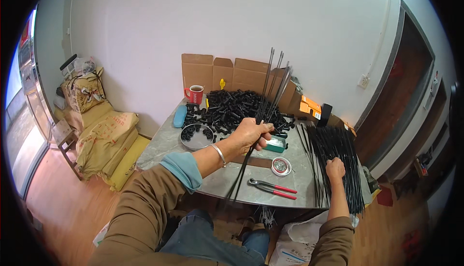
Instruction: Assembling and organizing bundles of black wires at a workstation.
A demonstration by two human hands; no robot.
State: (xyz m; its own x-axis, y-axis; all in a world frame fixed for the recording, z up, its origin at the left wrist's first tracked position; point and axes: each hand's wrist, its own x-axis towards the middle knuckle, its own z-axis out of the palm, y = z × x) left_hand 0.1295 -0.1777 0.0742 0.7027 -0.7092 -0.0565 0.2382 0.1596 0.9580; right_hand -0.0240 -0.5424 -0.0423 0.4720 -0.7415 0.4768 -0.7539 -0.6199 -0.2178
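Note:
My left hand [254, 133] is closed around several long thin black rods [268, 82], raised over the middle of the table and tilted, with their lower ends reaching toward the front edge. Farther right, my right hand [335, 168] rests with curled fingers on a large bundle of similar black rods [333, 143]; what is between its fingers is hidden. Red-handled pincers [273, 187] lie between the hands near the front edge. Just behind them stands a small round tub [281, 166] of tiny metal pieces. A teal box [277, 145] is partly covered by my left hand.
Black plastic parts [237, 106] are heaped at the back, before a cardboard screen [197, 68]. On the left are a round dish [195, 145], a blue case [180, 116] and a red mug [195, 95]. An orange box [310, 106] stands back right. Stacked sacks [108, 138] fill the left wall.

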